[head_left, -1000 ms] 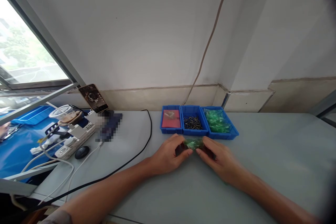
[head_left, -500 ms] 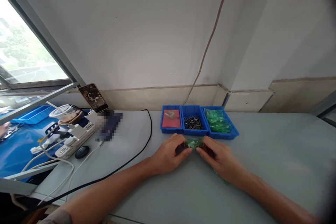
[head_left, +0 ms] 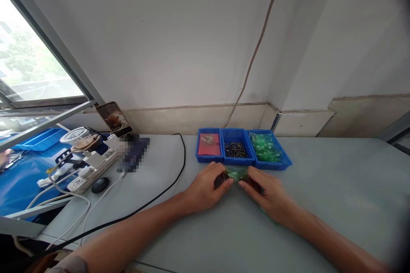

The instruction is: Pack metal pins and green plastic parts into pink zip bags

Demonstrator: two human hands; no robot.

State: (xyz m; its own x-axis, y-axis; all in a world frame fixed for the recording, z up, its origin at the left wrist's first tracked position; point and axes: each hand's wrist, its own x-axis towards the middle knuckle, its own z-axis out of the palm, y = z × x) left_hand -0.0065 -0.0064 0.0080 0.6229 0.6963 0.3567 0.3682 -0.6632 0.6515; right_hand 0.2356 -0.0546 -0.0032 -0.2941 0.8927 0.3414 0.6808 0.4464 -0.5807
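Observation:
Between my two hands is a crinkled, see-through green plastic bag [head_left: 236,174], just in front of the blue bins. My left hand [head_left: 206,187] pinches its left side between thumb and fingers. On the right side my right hand [head_left: 270,192] grips it the same way, and more green plastic shows under that palm. Whether anything is inside the bag I cannot make out. Behind the hands, the right blue bin [head_left: 286,164] holds a heap of green plastic bags [head_left: 264,147]. Dark metal screws or pins [head_left: 235,150] fill part of the middle bin [head_left: 235,133].
The left blue bin [head_left: 197,145] holds a red sheet [head_left: 209,147] with small pale pieces on it. A black cable [head_left: 166,190] crosses the grey table at left. Beyond it are a power strip [head_left: 91,175], a black mouse-like object [head_left: 100,185] and a propped phone [head_left: 114,118].
My hands and the green bag have hardly moved; the grip looks the same. The picture on the propped phone's screen is different.

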